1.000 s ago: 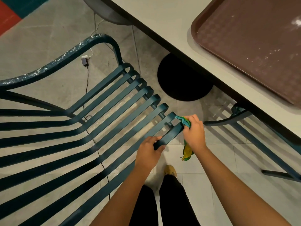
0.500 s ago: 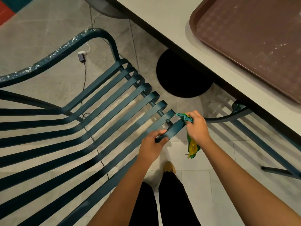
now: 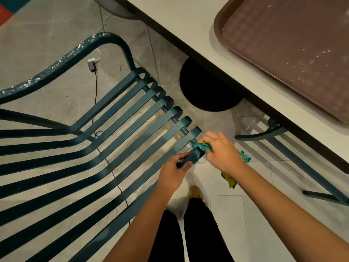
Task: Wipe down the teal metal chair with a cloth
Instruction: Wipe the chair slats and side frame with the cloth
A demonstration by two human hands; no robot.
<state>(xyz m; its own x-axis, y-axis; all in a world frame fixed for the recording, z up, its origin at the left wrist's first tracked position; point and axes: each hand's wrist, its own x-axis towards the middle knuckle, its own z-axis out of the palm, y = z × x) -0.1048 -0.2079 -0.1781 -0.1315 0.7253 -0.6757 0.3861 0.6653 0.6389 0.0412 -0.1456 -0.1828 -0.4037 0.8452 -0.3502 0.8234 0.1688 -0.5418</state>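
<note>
The teal metal chair [image 3: 120,140] fills the left of the view, its long slats running from lower left up to curled ends near the centre. My left hand [image 3: 174,172] grips the nearest slat close to its end. My right hand [image 3: 221,152] is closed on a teal and yellow cloth [image 3: 202,146] and presses it onto the end of that same slat. A loose tail of the cloth hangs below my right wrist.
A white table [image 3: 188,21] crosses the upper right with a brown tray [image 3: 294,53] on it. Its round black base [image 3: 205,91] stands on the tiled floor. A second teal chair [image 3: 294,154] sits under the table. A cable and plug [image 3: 92,65] lie under the chair. My legs are below.
My right hand has slid the cloth along the slat end, closer to my left hand. My left hand kept its grip on the slat.
</note>
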